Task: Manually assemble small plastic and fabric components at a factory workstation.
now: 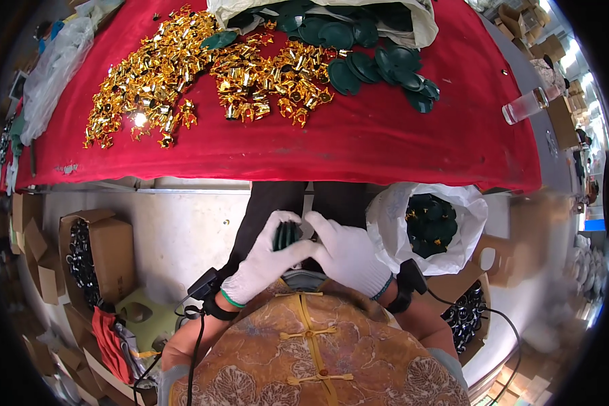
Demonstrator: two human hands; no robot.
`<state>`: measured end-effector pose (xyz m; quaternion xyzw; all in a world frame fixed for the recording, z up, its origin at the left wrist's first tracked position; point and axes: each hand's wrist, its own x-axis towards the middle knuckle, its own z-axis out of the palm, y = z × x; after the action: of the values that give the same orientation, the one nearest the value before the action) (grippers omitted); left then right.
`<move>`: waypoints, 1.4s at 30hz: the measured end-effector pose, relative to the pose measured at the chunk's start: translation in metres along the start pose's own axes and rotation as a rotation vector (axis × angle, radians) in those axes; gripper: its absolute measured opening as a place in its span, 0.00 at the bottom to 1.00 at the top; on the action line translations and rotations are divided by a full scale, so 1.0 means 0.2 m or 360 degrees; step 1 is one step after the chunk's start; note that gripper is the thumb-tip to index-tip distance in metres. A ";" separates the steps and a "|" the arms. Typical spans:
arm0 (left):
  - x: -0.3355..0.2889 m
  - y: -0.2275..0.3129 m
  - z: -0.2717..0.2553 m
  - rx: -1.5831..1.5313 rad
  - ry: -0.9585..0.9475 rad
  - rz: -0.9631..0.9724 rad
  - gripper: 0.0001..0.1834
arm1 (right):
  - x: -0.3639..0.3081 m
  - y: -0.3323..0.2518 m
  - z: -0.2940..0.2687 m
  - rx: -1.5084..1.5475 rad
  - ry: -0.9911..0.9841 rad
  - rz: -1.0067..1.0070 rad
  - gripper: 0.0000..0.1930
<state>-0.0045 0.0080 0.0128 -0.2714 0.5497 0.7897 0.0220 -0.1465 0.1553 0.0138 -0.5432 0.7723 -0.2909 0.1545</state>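
Note:
In a white knit glove, my left hand (262, 262) is closed around a small stack of dark green discs (286, 235), held over my lap. My right hand (350, 252), gloved too, meets it at the stack's right side with bent fingers; whatever lies between its fingertips is hidden. Ahead on the red-covered table (419, 145) lies a heap of shiny gold metal pieces (152, 81), with more gold pieces (271, 81) beside it. Loose green discs (365, 65) spill from a white sack (423, 24) at the table's far side.
Right of my lap stands a white bag (477, 220) holding green discs with gold bits (430, 227). Cardboard boxes of black parts flank me, one at left (111, 260) and one at right (480, 298). A clear glass jar (524, 107) lies near the table's right edge.

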 end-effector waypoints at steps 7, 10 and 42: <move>-0.02 0.01 -0.01 -0.0829 -0.0031 -0.0303 0.17 | -0.05 -0.01 0.07 -0.0092 -0.0164 -0.0076 0.19; -0.01 -0.01 -0.01 -0.0144 0.0002 0.0034 0.21 | -0.03 -0.08 -0.02 0.1092 -0.0426 0.0769 0.14; -0.02 0.00 0.01 -0.0656 -0.0039 -0.0199 0.17 | -0.09 0.00 0.04 0.0033 -0.0287 -0.0029 0.21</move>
<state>-0.0009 0.0111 0.0151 -0.2941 0.3585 0.8858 0.0218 -0.1358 0.1689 0.0059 -0.5726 0.7472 -0.2501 0.2263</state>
